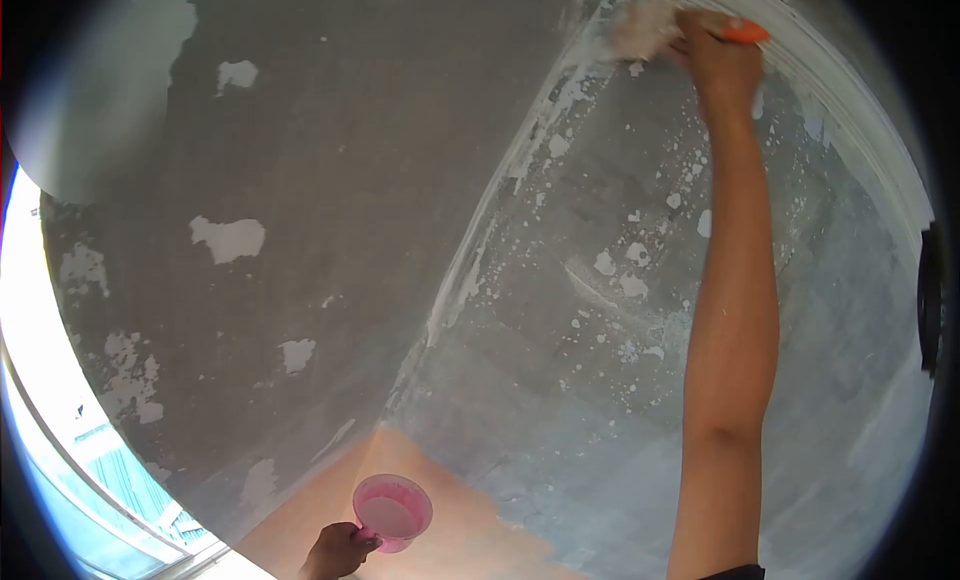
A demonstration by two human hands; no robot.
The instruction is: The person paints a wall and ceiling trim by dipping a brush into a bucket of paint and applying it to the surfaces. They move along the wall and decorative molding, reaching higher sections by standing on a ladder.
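My right hand is raised at the upper right, its fingers closed around a brush with an orange handle. The pale bristles, blurred, are against the grey wall near the white moulding at the top of the corner line. Low in the view, my left hand grips the handle of a pink cup. Pale liquid or residue shows inside the cup, with pink marks around its inner wall.
Grey walls with white patches and specks meet along a whitish corner line. Peach-coloured paint covers the lower part. A curved white moulding runs along the upper right. A bright window stands at the lower left.
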